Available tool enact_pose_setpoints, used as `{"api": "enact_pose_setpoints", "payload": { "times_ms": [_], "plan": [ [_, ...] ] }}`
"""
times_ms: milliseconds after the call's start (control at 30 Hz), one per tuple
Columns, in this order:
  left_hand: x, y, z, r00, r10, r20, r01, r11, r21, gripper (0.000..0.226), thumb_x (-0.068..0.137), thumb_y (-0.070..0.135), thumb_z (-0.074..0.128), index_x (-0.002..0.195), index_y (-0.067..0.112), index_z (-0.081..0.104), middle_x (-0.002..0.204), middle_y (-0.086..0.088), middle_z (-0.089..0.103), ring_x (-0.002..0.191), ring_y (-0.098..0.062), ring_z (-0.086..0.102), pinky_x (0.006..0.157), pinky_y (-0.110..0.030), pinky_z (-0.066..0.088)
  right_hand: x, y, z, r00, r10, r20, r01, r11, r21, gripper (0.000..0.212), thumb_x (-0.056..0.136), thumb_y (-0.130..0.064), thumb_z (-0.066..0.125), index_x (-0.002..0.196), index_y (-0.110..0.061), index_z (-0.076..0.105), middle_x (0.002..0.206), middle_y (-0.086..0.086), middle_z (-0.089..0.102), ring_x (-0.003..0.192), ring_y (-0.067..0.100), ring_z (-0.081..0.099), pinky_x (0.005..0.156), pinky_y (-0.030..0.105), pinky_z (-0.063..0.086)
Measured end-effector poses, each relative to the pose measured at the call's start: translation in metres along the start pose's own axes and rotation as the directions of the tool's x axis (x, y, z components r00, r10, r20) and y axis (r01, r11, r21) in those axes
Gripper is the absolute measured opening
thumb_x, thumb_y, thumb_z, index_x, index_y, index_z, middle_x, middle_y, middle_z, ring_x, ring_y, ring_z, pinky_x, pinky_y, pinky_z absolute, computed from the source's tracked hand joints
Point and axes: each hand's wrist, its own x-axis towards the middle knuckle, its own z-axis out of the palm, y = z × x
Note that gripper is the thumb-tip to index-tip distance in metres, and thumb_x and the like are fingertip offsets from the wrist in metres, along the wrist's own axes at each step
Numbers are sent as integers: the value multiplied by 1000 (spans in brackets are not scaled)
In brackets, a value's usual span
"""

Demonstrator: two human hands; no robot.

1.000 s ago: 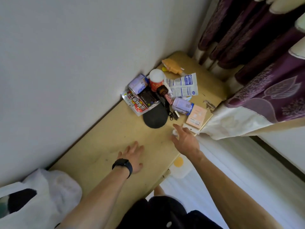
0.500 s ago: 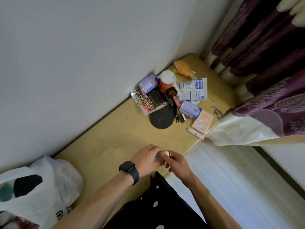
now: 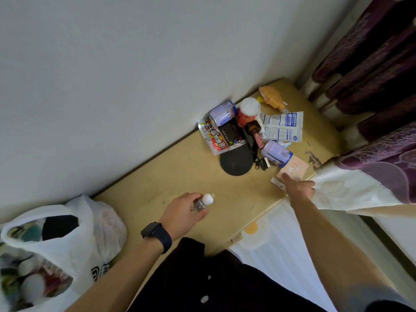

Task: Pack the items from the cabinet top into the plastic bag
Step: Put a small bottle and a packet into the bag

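Note:
My left hand (image 3: 184, 212), with a black watch on the wrist, grips a small clear bottle with a white cap (image 3: 203, 202) above the wooden cabinet top (image 3: 180, 172). My right hand (image 3: 297, 188) reaches out flat, its fingertips touching a pink flat packet (image 3: 295, 168) near the front edge. A white plastic bag (image 3: 67, 233), open and holding several items, sits at the lower left. A pile of items lies against the wall: a red jar with a white lid (image 3: 248, 111), a snack packet (image 3: 211, 137), a black disc (image 3: 236, 161), a white-blue sachet (image 3: 283, 126).
An orange toy (image 3: 272, 97) lies at the far corner. Purple curtains (image 3: 371, 70) hang on the right, and a purple-white cloth (image 3: 360, 185) drapes beside the cabinet's front edge. A grey wall (image 3: 135, 75) borders the cabinet behind.
Both hands met over the small bottle half a second ago. Now my left hand holds it alone, and my right hand has gone out to the pink packet.

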Motion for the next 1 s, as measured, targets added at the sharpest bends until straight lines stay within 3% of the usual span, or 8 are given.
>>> {"api": "enact_pose_setpoints", "payload": {
  "times_ms": [133,200,367,467,600,733,900,1000],
  "plan": [
    [-13,-13,-3,999,-27,-47,25,999,-28,40,85,40,70,121,25,62,102,10,62,85,-3,56,71,-17,39,6,8,4,990,95,102,-116,968,224,80,68,-55,81,128,-13,49,115,11,60,96,30,62,70,38,54],
    [-17,-16,-2,999,-24,-48,23,999,-23,41,85,40,71,121,24,62,102,10,62,84,-2,55,69,-16,38,-1,14,6,980,135,147,-181,916,358,62,72,-48,81,120,-15,59,104,8,62,84,23,59,62,33,49],
    [-33,-14,-2,998,-15,-57,11,997,-73,44,85,40,71,124,23,62,107,10,63,93,-7,59,79,-22,47,-74,38,13,968,83,235,-196,838,510,20,91,-28,65,103,-13,58,82,3,54,63,15,45,57,27,40],
    [-53,-12,-12,995,-8,-102,-5,991,-133,38,86,42,69,120,26,64,106,11,65,92,-5,60,80,-24,50,-135,66,31,931,-32,363,-147,878,455,21,93,-29,65,104,-11,63,82,5,58,66,18,48,63,31,42],
    [-97,-25,-40,974,-36,-222,-20,969,-247,34,88,43,67,117,25,66,101,12,67,86,-1,61,73,-16,48,-225,88,60,814,-163,557,-71,924,375,19,94,-33,65,103,-16,66,92,4,66,82,23,59,72,35,47],
    [-154,-55,-73,918,-94,-385,-45,940,-339,37,89,44,65,122,27,63,104,12,68,90,-2,62,80,-20,51,-304,74,85,688,-296,662,69,936,346,19,96,-30,63,102,-13,68,83,1,65,76,18,61,68,32,48],
    [-234,-109,-107,707,-286,-647,17,921,-388,32,89,44,64,120,37,59,102,21,62,94,5,58,79,-7,43,-396,30,104,455,-497,739,317,866,387,20,99,-29,57,103,-15,71,91,-2,77,79,11,71,69,30,50],
    [-265,-142,-124,630,-361,-687,191,930,-314,39,91,52,55,128,38,53,111,24,54,98,-1,55,84,-23,47,-442,7,114,351,-576,738,444,797,410,21,99,-29,57,108,-16,71,101,1,77,85,13,71,72,32,50]
  ]
}}
